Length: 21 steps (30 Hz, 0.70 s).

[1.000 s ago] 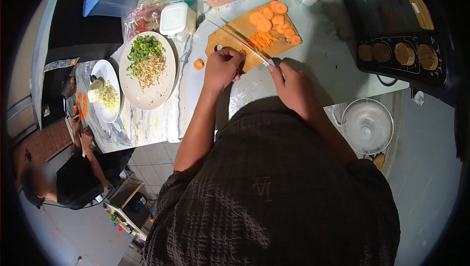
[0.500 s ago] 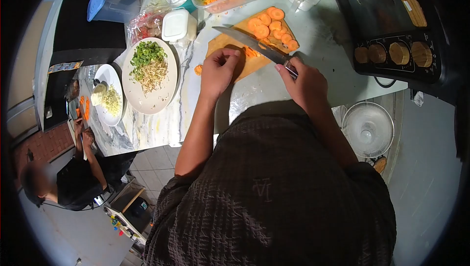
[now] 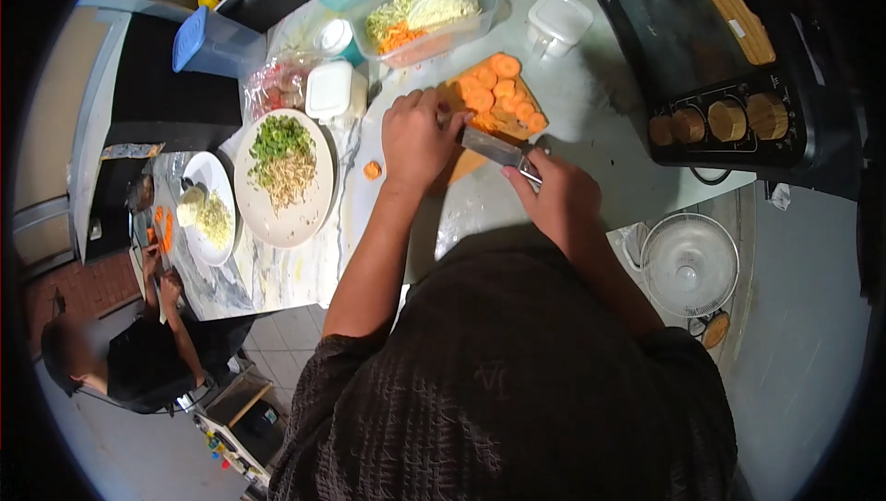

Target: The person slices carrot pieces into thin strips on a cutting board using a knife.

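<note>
My right hand (image 3: pixel 563 192) is closed around the handle of a knife (image 3: pixel 494 147). The blade slants up and left over the wooden cutting board (image 3: pixel 469 166), its tip end close to the fingers of my left hand (image 3: pixel 420 139). Those fingers are curled down at the board's left part; what they hold is hidden. Cut carrot bits (image 3: pixel 484 121) lie just beyond the blade. Round carrot slices (image 3: pixel 503 89) cover the far right of the board. One small carrot end (image 3: pixel 372 170) sits on the counter, left of my left wrist.
Behind the board stands a clear container (image 3: pixel 434 49) of shredded vegetables. A plate of chopped greens and sprouts (image 3: pixel 283 224), a lidded white tub (image 3: pixel 336 92) and an oval plate (image 3: pixel 210 247) are left. An oven (image 3: pixel 729 123) stands right. Another person (image 3: pixel 138 358) works at far left.
My left hand has shifted up and its fingers are now over the board beside the blade. The knife has moved lower and its tip no longer shows. The whole view has tilted slightly.
</note>
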Each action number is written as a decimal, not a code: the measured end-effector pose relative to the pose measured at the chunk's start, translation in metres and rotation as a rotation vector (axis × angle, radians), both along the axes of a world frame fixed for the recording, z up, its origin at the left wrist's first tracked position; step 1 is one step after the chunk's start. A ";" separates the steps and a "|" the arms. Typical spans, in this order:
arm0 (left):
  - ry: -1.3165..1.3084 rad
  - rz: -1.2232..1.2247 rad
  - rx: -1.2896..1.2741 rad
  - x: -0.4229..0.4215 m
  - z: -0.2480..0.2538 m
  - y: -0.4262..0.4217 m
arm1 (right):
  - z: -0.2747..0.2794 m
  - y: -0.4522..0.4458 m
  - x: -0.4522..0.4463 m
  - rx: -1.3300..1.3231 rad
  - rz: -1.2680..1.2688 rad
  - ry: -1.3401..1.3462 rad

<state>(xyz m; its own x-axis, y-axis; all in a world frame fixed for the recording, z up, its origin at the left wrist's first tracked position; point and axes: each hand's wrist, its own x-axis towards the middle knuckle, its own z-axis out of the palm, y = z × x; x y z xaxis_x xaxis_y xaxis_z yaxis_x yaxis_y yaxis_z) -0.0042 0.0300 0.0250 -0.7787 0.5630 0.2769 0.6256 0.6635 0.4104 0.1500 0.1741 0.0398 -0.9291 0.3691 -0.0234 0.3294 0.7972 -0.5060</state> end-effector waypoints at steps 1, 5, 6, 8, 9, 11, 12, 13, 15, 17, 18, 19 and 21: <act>-0.021 0.016 0.012 -0.001 0.002 0.001 | -0.001 0.001 0.001 -0.030 -0.001 -0.001; -0.091 0.066 0.073 0.000 0.013 -0.003 | 0.001 0.003 0.005 -0.098 -0.006 -0.036; -0.124 0.096 0.097 -0.001 0.015 -0.005 | -0.001 0.004 0.005 -0.133 -0.005 -0.022; -0.174 0.128 0.145 -0.001 0.015 -0.010 | -0.004 0.003 0.008 -0.135 -0.015 -0.015; -0.226 0.159 0.190 -0.001 0.015 -0.014 | -0.006 0.003 0.009 -0.140 -0.027 -0.011; -0.277 0.180 0.227 0.000 0.012 -0.023 | -0.012 0.003 0.013 -0.163 -0.047 -0.007; -0.331 0.198 0.265 0.000 0.011 -0.026 | -0.014 0.005 0.014 -0.186 -0.070 -0.006; -0.326 0.199 0.268 0.000 0.011 -0.029 | -0.014 0.006 0.015 -0.184 -0.067 -0.001; -0.400 0.250 0.277 0.000 0.009 -0.033 | -0.014 0.010 0.017 -0.319 -0.112 -0.100; -0.418 0.226 0.255 0.000 0.005 -0.033 | -0.010 0.016 0.020 -0.377 -0.154 -0.129; -0.437 0.204 0.231 0.001 0.003 -0.032 | -0.009 0.019 0.022 -0.437 -0.195 -0.161; -0.435 0.202 0.233 0.001 0.003 -0.030 | -0.009 0.021 0.024 -0.435 -0.196 -0.158; -0.382 0.098 0.168 0.002 0.001 -0.023 | -0.011 0.024 0.031 -0.527 -0.289 -0.066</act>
